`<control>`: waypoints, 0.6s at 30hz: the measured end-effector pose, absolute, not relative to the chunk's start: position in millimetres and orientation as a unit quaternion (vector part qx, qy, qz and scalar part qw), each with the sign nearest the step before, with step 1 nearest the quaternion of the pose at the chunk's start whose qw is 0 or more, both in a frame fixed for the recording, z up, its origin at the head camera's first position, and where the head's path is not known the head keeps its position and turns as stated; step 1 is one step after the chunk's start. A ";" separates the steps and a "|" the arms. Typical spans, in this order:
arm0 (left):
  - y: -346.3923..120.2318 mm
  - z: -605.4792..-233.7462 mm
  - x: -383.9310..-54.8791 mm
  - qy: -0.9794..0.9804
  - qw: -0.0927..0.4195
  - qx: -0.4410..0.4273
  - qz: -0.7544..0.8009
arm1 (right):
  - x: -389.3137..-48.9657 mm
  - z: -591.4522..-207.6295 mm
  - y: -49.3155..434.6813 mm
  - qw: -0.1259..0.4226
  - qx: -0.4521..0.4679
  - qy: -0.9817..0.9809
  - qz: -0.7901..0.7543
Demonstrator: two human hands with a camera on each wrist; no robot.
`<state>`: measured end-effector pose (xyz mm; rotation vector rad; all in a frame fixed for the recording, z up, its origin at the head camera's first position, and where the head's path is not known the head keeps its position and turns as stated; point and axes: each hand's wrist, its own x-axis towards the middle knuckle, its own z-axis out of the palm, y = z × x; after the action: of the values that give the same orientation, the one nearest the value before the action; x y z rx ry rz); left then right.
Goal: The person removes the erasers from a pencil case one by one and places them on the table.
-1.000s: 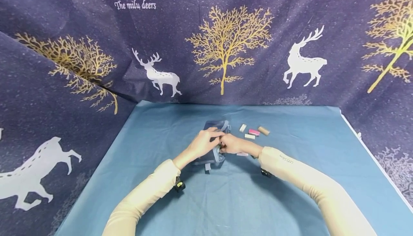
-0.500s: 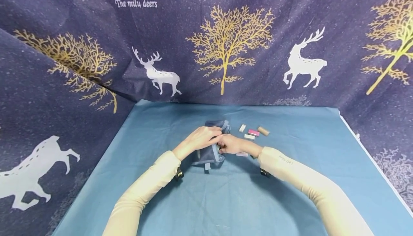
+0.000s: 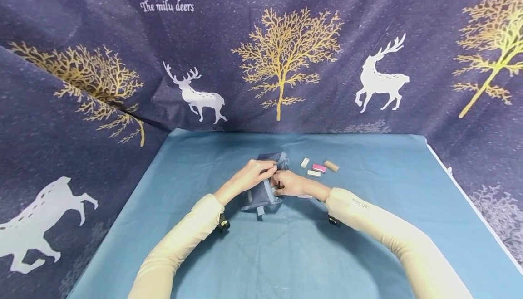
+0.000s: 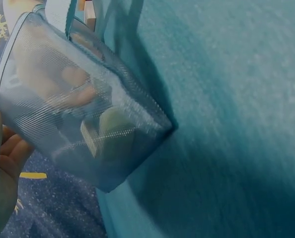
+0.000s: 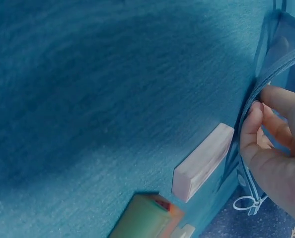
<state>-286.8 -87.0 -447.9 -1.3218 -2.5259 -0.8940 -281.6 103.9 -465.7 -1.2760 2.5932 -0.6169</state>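
A blue mesh zip pouch lies on the table, its zip side facing right. My left hand grips its upper edge, thumb and fingertips around the mesh in the left wrist view. From the right, my right hand reaches into the zip opening; the curled thumb and index finger show at the zip in the right wrist view. Through the mesh, those fingers show blurred above a pale block inside. I cannot tell whether my right fingers hold something. A ring-shaped zip pull hangs at one end.
Right of the pouch lie small blocks: a white one, a pink one, another white one and a tan one. A pale pink block lies close by the pouch opening. A patterned cloth hangs behind the table.
My left fingers have drawn slightly away from the right hand along the pouch's edge. My right hand has shifted a little left into the opening. The loose blocks have stayed put.
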 end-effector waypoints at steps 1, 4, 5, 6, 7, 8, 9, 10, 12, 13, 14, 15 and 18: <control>-87.6 -447.6 -286.7 -0.844 0.079 -0.440 -0.296 | -281.7 -465.5 104.3 0.089 -0.433 0.873 -0.205; -90.1 -447.7 -286.1 -0.850 0.075 -0.434 -0.290 | -282.1 -464.6 105.6 0.081 -0.440 0.873 -0.197; -91.2 -448.0 -285.9 -0.851 0.072 -0.432 -0.289 | -282.3 -464.7 105.7 0.079 -0.442 0.872 -0.194; -92.2 -448.2 -285.6 -0.854 0.070 -0.430 -0.286 | -282.3 -464.7 105.9 0.076 -0.443 0.872 -0.193; -93.0 -448.3 -285.4 -0.855 0.067 -0.428 -0.284 | -282.5 -464.8 106.2 0.071 -0.445 0.872 -0.191; -93.7 -448.5 -285.2 -0.856 0.066 -0.427 -0.282 | -282.6 -464.9 106.5 0.068 -0.447 0.871 -0.191; -94.2 -448.5 -284.8 -0.858 0.064 -0.426 -0.282 | -282.8 -465.1 107.0 0.065 -0.447 0.872 -0.189; -94.6 -448.4 -284.5 -0.858 0.061 -0.425 -0.282 | -282.8 -465.2 107.5 0.063 -0.448 0.872 -0.190; -95.3 -448.6 -284.0 -0.859 0.058 -0.423 -0.281 | -282.7 -465.6 108.5 0.060 -0.446 0.872 -0.195; -95.5 -448.8 -283.7 -0.859 0.056 -0.423 -0.281 | -282.6 -465.8 109.0 0.060 -0.443 0.873 -0.196; -95.7 -449.2 -283.6 -0.859 0.055 -0.423 -0.283 | -282.4 -465.9 109.5 0.060 -0.440 0.873 -0.202; -95.9 -449.4 -283.4 -0.859 0.054 -0.422 -0.285 | -282.1 -466.0 110.1 0.061 -0.436 0.874 -0.207; -95.5 -451.0 -284.0 -0.856 0.060 -0.431 -0.280 | -281.1 -466.5 111.9 0.068 -0.420 0.877 -0.223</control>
<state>-284.0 -95.5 -451.0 -1.3039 -2.5911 -0.8463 -281.1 111.9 -466.5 -1.2664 2.6421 -0.6729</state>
